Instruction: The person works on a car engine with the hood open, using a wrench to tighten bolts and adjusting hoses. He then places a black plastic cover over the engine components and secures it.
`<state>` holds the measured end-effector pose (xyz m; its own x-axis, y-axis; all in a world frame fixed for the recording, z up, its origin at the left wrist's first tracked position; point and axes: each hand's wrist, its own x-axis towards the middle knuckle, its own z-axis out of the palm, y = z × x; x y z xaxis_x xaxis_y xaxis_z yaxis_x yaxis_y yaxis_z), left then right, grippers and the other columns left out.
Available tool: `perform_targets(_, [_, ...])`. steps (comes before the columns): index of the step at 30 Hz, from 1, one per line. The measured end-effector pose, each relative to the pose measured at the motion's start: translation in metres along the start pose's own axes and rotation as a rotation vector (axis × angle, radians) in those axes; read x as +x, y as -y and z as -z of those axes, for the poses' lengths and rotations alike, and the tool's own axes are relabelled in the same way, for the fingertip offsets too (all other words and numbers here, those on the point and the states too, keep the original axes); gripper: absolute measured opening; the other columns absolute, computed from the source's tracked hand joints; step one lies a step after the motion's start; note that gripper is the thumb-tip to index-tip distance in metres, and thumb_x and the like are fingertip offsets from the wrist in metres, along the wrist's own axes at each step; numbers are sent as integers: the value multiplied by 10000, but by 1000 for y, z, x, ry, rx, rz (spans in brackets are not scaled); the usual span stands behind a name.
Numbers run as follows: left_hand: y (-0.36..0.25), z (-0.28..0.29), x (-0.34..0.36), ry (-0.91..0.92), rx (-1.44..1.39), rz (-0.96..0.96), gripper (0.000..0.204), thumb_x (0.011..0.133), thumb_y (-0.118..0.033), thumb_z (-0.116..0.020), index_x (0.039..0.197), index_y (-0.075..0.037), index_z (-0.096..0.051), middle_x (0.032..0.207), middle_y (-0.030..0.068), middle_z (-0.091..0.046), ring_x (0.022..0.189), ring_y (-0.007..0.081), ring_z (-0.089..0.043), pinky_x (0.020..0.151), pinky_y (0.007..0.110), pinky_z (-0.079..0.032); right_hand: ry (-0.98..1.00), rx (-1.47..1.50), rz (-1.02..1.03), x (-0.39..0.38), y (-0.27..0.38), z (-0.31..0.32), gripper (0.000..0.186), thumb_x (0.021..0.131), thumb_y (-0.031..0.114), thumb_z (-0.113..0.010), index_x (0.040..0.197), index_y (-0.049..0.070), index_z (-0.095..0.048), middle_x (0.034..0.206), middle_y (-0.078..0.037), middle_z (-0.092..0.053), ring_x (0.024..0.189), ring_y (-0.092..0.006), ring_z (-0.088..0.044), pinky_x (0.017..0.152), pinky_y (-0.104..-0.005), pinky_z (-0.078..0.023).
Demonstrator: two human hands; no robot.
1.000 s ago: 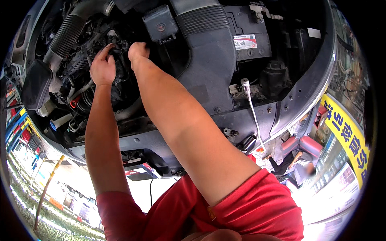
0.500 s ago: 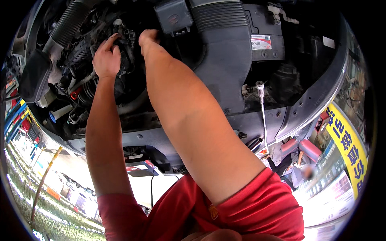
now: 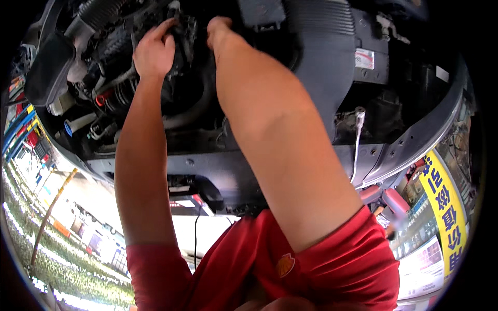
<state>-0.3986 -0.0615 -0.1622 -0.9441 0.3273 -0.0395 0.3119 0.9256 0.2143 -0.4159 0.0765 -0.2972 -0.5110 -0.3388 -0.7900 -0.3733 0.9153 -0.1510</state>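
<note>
Left hand, thumb apart, and right hand reach cluttered black engine parts, upper left. Their grips I cannot tell.

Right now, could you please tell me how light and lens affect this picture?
Head view: the fisheye lens bends the long yellow banner with blue characters; head view: glare whitens the lower-left background; head view: deep shadow swallows detail beside the bare right hand.

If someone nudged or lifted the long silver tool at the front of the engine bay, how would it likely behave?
The silver tool is probably stiff, its slim shaft looking metallic. It may feel heavier toward its thicker upper end. Nudged, it could slide along the front panel, since nothing visible fastens it.
</note>
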Motion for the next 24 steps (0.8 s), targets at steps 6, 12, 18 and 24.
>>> perform_targets(6, [3,2,-3,-20,-33,-7,366,921,-234,-547,1212,-368,-724,1053,10,-710,960,329,-683,856,447,-564,-76,-200,57,-12,7,-13,297,1027,349,-500,1132,241,-756,1085,54,-718,955,-201,-667,793,-433,-538])
perform_targets(12, [-4,7,3,45,-94,12,402,908,-202,-556,1240,-366,-713,1066,26,-708,974,309,-682,859,421,-566,-212,612,-251,-17,-8,-12,212,1009,298,-551,1044,186,-727,945,18,-682,790,-186,-603,667,-394,-473])
perform_targets(18, [-7,18,1,176,-97,27,512,915,-191,-540,1350,-447,-629,1069,27,-693,942,280,-691,844,409,-576,-327,1972,-594,3,-8,-40,155,992,247,-603,957,131,-699,806,-19,-645,625,-172,-540,541,-356,-408])
perform_targets(24, [-6,20,8,203,-68,-8,562,934,-174,-547,1422,-450,-579,1206,35,-706,954,261,-698,864,397,-574,-345,2096,-587,2,-19,-43,173,988,223,-648,995,51,-668,852,-84,-651,634,-178,-554,555,-342,-426])
